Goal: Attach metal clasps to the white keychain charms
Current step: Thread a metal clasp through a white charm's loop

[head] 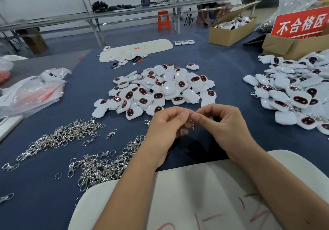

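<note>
Landmark: the central heap of white charms [158, 89] on the blue table cover [231, 80]. Far left of it, a clear plastic bag [33, 91] with red print, lying crumpled. Left and nearer to me than the heap, a loose spread of metal clasps [60, 137]; a second, denser tangle of clasps [103, 167] lies nearer still, beside my left forearm. Directly in front of the heap, just on my side of it, my left hand [165, 128], fingers curled, thumb and forefinger pinched together on a single clasp [193, 124] that hangs down between my two hands. My right hand [222, 123] meets it fingertip to fingertip, also curled and pinching the same clasp at its top; whether a charm is held with it I cannot tell, the palms hide that. Below my wrists, nearest to me, a white board [195, 194] with faint red marks. Beyond the heap, a long white tray [138, 49] with a few odd pieces on it. Right of the heap, well apart, a second pile of white charms [293, 91], several with clasps showing at their edges. Behind that pile, cardboard boxes [229, 32] and a red sign [300, 23] with white characters.
</note>
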